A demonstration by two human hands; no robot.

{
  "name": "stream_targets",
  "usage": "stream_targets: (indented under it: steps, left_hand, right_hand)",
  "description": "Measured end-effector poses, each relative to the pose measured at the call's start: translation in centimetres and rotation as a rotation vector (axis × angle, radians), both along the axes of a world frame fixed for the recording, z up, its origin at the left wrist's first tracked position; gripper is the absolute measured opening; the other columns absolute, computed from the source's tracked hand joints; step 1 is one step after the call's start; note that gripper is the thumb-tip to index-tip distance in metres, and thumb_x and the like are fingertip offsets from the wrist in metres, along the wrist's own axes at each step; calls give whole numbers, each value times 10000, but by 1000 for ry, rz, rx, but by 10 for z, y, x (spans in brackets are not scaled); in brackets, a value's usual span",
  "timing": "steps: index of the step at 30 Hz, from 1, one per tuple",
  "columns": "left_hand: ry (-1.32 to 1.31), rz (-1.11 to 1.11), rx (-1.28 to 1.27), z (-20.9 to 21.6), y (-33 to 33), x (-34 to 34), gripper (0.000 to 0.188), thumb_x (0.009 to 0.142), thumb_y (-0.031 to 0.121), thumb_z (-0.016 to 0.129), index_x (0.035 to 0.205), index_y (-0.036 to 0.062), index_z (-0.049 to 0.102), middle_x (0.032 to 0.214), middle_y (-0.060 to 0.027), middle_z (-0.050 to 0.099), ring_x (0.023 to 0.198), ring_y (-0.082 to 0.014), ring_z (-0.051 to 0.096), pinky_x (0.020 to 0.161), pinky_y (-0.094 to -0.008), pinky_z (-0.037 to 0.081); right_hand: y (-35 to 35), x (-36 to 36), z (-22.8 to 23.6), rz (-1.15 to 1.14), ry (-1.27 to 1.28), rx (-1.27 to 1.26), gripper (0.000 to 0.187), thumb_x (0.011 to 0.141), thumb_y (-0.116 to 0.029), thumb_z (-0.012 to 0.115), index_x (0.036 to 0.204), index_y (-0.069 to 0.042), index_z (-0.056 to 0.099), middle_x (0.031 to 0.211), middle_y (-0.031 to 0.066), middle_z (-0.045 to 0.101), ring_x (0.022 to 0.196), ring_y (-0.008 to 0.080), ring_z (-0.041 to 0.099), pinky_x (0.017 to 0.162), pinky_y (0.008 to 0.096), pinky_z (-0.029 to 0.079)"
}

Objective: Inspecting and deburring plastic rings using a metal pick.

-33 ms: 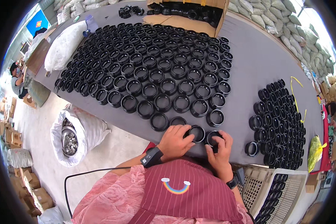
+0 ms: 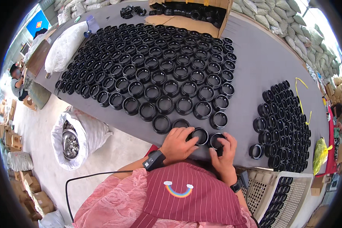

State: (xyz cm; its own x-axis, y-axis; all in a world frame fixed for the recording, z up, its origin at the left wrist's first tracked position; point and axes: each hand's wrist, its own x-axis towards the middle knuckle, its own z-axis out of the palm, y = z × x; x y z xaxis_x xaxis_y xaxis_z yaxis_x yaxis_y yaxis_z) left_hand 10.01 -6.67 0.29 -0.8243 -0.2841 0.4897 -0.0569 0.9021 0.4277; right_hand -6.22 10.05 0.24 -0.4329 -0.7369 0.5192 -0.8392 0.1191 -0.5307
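Note:
At the table's near edge, my left hand (image 2: 178, 144) curls its thumb and fingers round the left side of a black ring (image 2: 205, 139). Just to the right, my right hand (image 2: 224, 151) grips another black ring (image 2: 213, 141) between thumb and fingers, partly covering it. The two rings stand side by side, close together. Behind my left fingers is a third black ring (image 2: 181, 122), partly hidden. A large group of similar black rings (image 2: 165, 104) fills the table ahead of both hands.
More black rings (image 2: 272, 122) stand in a group at the right. An open cardboard box (image 2: 224, 19) with black parts is at the far side. White sack (image 2: 81, 135) with metal pieces stands on the floor at left; a plastic crate (image 2: 298, 190) holds rings at lower right.

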Motion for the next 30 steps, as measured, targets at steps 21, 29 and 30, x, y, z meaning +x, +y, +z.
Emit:
stream_targets:
  steps: [21,29,30]
  left_hand:
    - [-253,134,-176,38,-55,-48,299,903,321,636,1143,145,661,884,-105,603,887,-278,560,853,-422,391]
    - [-239,18,-125,38,-60,-39,304,904,313,640,1167,163,661,873,-95,600,897,-279,565,914,-434,370]
    - [-238,18,-127,38,-62,-39,304,904,313,640,1167,163,661,873,-95,600,897,-279,565,914,-434,370]
  right_hand:
    - [-81,-17,52,-60,143,524,278,958,-276,565,1195,-167,659,938,156,642,916,339,627,997,557,353]
    - [-73,-10,64,-37,115,559,240,958,-269,563,1135,-157,681,932,138,658,918,325,638,987,561,359]
    - [-73,-12,64,-38,131,558,240,957,-266,566,1138,-157,678,937,135,659,921,323,638,985,562,359]
